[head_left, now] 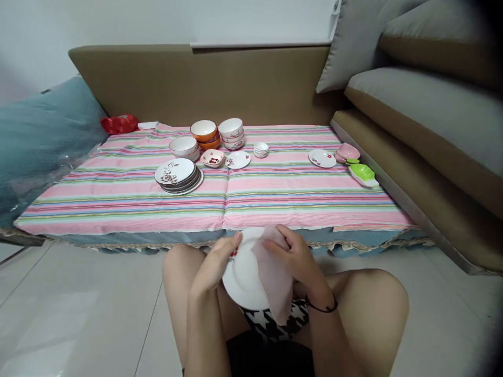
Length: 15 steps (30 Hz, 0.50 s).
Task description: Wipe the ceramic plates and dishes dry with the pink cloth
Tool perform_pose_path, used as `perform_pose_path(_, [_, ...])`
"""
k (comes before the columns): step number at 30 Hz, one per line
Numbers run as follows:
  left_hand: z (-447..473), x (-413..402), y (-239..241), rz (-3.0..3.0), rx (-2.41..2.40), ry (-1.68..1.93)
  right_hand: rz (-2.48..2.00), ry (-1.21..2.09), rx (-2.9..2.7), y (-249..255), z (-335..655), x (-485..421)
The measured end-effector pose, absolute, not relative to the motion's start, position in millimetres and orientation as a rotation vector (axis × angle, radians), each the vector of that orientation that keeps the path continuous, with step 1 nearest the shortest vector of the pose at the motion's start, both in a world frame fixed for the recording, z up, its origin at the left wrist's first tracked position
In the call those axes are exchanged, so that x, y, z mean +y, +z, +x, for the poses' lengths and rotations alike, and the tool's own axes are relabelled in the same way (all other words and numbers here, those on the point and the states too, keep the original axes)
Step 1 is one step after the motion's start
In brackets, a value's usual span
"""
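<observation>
Plate (242, 275) is face up over the legs (369, 303), held between both hands on the near side of the striped sheet (275, 204). Left hand (214, 264) pinches its left rim, thumb on the upper face by the red print (233, 254), the other fingers mostly hidden. Right hand (301, 260) pinches the cloth (273, 283) at the far right rim; how far its fingers reach underneath, I cannot tell. The round plate has no long axis. The cloth's runs far to near, covering the plate's right part and hanging past its near rim, so the right hand is nearer the covered part, the left nearer the bare face. Beyond, the stack (176, 173) stands left on the sheet; pink bowls (348, 152) and the green dish (362, 173) sit far right.
</observation>
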State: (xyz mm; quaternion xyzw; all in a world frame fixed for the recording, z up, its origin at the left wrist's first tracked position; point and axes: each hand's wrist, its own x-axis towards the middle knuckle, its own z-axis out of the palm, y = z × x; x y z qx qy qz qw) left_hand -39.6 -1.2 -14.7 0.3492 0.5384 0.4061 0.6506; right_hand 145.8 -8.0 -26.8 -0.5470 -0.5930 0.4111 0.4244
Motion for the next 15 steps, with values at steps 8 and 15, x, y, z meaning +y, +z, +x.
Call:
perform_pose_path(8, [20.3,1.8,-6.4,0.453,1.51,1.515,-1.389,0.984,-1.043,-39.2,123.9,-3.6])
perform_pose_path(15, [-24.9,-1.8,-3.9,0.905,1.257,1.111,-1.299,0.963,-1.208,-35.6,155.5,-9.7])
